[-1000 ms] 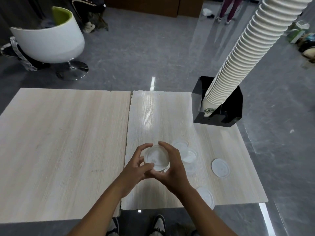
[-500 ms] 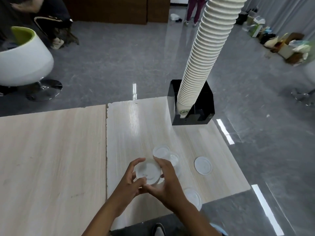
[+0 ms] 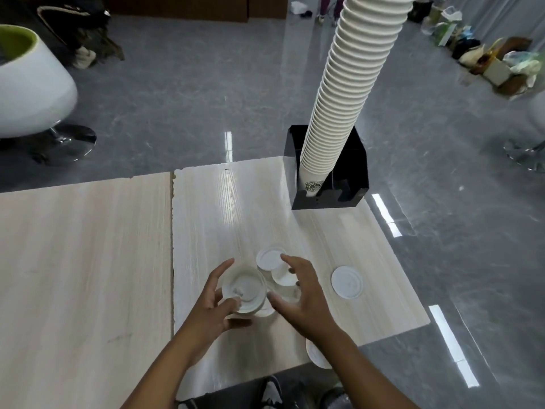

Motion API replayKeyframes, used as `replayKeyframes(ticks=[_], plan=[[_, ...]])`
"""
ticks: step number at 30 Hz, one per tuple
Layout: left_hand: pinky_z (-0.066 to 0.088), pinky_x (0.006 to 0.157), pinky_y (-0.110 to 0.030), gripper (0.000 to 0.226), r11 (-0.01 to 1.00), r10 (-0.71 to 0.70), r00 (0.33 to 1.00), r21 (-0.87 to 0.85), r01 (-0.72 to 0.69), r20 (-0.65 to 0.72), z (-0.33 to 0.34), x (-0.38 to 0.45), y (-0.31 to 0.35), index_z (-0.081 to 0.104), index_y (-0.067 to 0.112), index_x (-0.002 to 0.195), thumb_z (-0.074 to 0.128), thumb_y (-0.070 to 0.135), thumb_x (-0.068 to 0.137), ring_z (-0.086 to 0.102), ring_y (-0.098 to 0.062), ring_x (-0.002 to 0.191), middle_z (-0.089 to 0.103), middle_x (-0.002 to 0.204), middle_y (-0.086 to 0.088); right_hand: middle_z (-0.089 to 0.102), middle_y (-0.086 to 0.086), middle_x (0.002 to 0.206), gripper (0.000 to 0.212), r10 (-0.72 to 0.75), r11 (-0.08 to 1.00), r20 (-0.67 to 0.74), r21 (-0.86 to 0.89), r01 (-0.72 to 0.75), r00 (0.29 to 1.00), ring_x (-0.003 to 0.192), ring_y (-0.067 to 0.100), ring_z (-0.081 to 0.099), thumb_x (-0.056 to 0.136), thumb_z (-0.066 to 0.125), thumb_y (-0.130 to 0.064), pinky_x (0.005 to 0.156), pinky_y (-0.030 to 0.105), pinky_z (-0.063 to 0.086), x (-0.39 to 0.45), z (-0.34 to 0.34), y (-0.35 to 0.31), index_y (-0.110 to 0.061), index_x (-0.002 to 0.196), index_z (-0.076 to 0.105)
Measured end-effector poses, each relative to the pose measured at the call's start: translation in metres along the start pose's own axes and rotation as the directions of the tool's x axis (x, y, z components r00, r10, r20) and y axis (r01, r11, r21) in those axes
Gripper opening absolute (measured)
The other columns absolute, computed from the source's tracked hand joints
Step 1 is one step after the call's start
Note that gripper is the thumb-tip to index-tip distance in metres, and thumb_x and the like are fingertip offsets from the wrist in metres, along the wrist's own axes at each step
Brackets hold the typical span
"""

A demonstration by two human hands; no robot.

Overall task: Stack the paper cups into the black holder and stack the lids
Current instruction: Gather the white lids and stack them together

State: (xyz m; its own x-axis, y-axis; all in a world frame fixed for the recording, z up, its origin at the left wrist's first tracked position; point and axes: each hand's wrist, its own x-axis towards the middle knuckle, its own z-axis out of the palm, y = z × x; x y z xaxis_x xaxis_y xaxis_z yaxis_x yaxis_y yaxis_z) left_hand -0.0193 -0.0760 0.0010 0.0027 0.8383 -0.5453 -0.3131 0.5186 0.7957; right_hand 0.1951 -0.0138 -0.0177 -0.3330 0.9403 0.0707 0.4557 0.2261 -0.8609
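Between left fingers [image 3: 227, 305], lid stack [image 3: 244, 292] sits gripped.

An open office or lounge-like commercial room.
Polished grey stone-look floor [image 3: 206, 93] reflects ceiling lights; a white swivel tub chair [image 3: 32, 93] on a chrome base stands beside pale wood-grain tables [image 3: 88, 246], with dark wood cabinets [image 3: 191, 7] along the far wall and bags and boxes [image 3: 495, 63] piled by it.

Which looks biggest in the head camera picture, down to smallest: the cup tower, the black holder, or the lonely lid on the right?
1. cup tower
2. black holder
3. lonely lid
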Motion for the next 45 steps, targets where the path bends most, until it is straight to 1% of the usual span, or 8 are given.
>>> replayKeyframes(ticks=[3,7,16,24,30,33,39,45], plan=[[0.060,0.091,-0.059,0.071,1.000,0.014,1.000,-0.015,-0.014,-0.006,-0.007,0.007,0.003,0.051,0.057,0.139,0.065,0.002,0.097,0.066,-0.039,0.120,0.059,0.138,-0.012,0.058,-0.010,0.132,0.068,-0.015,0.989,-0.064,-0.148,0.006,0.998,0.120,0.012,0.055,0.079,0.076,-0.056,0.101,0.043,0.047,0.031,0.004,0.017,-0.027,0.136,0.055],[0.059,0.095,-0.058,0.064,0.999,0.031,0.999,-0.038,-0.032,-0.043,-0.016,0.018,0.008,0.056,0.054,0.136,0.062,0.001,0.099,0.068,-0.036,0.118,0.062,0.135,-0.013,0.055,-0.003,0.140,0.093,0.134,0.894,-0.002,-0.431,-0.122,0.991,0.126,0.025,0.053,0.067,0.065,-0.081,0.100,0.051,0.048,0.066,0.014,0.036,-0.029,0.143,0.051],[0.058,0.098,-0.056,0.051,0.993,0.038,0.996,-0.106,-0.047,-0.085,-0.028,0.041,0.015,0.060,0.048,0.133,0.059,0.007,0.103,0.068,-0.035,0.119,0.061,0.138,-0.008,0.045,-0.007,0.151,0.089,0.256,0.798,0.150,-0.590,-0.121,0.955,0.135,0.020,0.044,0.078,0.068,-0.074,0.107,0.047,0.035,0.095,0.031,0.054,-0.035,0.152,0.037],[0.059,0.097,-0.055,0.048,0.991,0.050,0.994,-0.115,-0.061,-0.092,-0.038,0.040,0.023,0.060,0.047,0.134,0.060,0.010,0.103,0.071,-0.034,0.115,0.061,0.136,-0.009,0.051,-0.009,0.144,0.102,0.141,0.921,0.025,-0.370,-0.122,0.990,0.136,0.018,0.043,0.069,0.084,-0.062,0.113,0.048,0.034,0.098,0.013,0.032,-0.029,0.154,0.036],[0.057,0.099,-0.055,0.041,0.982,0.089,0.994,-0.163,-0.099,-0.068,-0.047,0.024,0.038,0.058,0.045,0.137,0.065,0.028,0.101,0.069,-0.037,0.118,0.058,0.140,-0.010,0.047,-0.020,0.138,0.090,-0.105,0.993,0.127,-0.031,0.110,0.986,0.128,0.006,0.048,0.065,0.085,-0.060,0.106,0.030,0.046,0.082,0.017,-0.038,-0.033,0.140,0.043],[0.058,0.099,-0.054,0.058,0.980,0.146,0.988,-0.133,-0.151,-0.044,-0.051,0.011,0.047,0.055,0.050,0.138,0.078,0.055,0.084,0.066,-0.034,0.125,0.054,0.147,-0.001,0.042,-0.026,0.137,0.086,-0.229,0.971,0.175,-0.032,0.238,0.958,0.126,0.009,0.048,0.068,0.083,-0.068,0.106,0.032,0.045,0.079,0.041,-0.062,-0.040,0.137,0.040],[0.062,0.088,-0.037,0.051,0.977,0.211,0.977,0.029,-0.210,-0.020,-0.062,-0.009,0.052,0.049,0.057,0.137,0.068,0.026,0.100,0.068,-0.032,0.117,0.056,0.140,-0.008,0.044,-0.024,0.141,0.083,-0.246,0.966,0.162,-0.038,0.255,0.956,0.128,0.012,0.050,0.073,0.078,-0.073,0.110,0.030,0.044,0.066,0.074,-0.079,-0.049,0.140,0.035],[0.062,0.093,-0.044,0.055,0.985,0.173,0.985,0.022,-0.173,0.030,-0.067,-0.032,0.056,0.050,0.064,0.132,0.071,0.030,0.094,0.062,-0.036,0.125,0.053,0.147,-0.005,0.047,-0.025,0.140,0.089,-0.153,0.984,0.061,-0.086,0.158,0.986,0.127,0.005,0.052,0.069,0.075,-0.078,0.109,0.027,0.047,0.037,0.092,-0.102,-0.037,0.141,0.042]])
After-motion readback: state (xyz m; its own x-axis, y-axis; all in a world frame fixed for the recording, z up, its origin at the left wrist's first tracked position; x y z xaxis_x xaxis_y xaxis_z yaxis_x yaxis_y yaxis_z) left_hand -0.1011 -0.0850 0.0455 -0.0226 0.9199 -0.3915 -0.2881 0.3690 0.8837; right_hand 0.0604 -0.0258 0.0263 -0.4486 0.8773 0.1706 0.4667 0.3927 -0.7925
